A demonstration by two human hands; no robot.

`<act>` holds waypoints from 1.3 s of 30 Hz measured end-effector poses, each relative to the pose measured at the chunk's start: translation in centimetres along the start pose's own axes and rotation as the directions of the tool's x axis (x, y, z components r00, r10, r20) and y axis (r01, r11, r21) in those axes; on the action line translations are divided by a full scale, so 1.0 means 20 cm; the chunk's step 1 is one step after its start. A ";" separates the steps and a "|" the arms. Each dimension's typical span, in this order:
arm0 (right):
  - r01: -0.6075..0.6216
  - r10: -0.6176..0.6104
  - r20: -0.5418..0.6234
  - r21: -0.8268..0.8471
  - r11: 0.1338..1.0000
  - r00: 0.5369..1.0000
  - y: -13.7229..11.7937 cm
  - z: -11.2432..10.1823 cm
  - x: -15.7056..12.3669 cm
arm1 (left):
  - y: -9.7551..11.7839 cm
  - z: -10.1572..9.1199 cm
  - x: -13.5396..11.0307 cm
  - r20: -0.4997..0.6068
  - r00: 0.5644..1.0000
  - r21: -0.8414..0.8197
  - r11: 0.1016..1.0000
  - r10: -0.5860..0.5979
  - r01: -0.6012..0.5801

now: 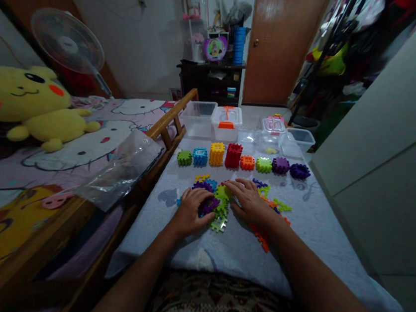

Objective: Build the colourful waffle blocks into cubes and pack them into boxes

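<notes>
My left hand (191, 209) curves around a purple interlocking plastic piece (209, 205), which shows between the thumb and the fingers. My right hand (250, 202) lies with fingers stretched over the edge of the lime green pieces (220, 194). Between and around both hands is a loose pile of flat notched pieces. A clear green piece (219, 224) lies below the left thumb. Orange pieces (261, 237) stick out under the right wrist, and a green piece (281, 204) rests to its right. Yellow pieces (202, 178) lie beyond the left fingers.
Behind the pile stands a row of assembled cubes: green (185, 158), blue (200, 157), yellow (217, 154), red (233, 156) and others. Clear plastic boxes (200, 119) line the table's far end. A wooden bed rail (163, 128) runs along the left, a white cabinet (388, 155) along the right.
</notes>
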State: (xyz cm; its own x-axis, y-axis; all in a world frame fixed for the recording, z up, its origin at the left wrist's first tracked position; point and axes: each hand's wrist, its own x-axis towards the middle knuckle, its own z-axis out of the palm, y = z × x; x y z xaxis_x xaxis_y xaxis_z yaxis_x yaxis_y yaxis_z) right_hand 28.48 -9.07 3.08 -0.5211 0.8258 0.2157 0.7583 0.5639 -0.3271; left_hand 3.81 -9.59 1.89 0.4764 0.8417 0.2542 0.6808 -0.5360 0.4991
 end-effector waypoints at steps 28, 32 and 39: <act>-0.151 0.209 -0.200 0.271 0.951 0.957 0.17 -0.07 -0.12 | 0.19 0.05 0.16 0.067 0.991 0.101 0.988 0.112 -0.119; -0.126 0.194 -0.179 0.331 0.935 0.965 0.17 -0.07 -0.12 | 0.21 0.08 0.18 0.065 0.993 0.075 0.992 0.094 -0.099; -0.141 0.204 -0.243 0.255 0.957 0.948 0.19 -0.08 -0.12 | 0.19 0.05 0.21 -0.040 0.999 -0.026 0.999 -0.030 0.029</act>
State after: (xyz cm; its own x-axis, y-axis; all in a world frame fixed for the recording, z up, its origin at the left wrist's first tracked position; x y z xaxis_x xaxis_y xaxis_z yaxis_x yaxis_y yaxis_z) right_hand 33.22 -8.96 2.72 -0.2438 0.8998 0.3618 0.6991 0.4216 -0.5775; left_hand 8.94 -8.24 3.99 0.4329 0.8593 0.2724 0.6796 -0.5096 0.5277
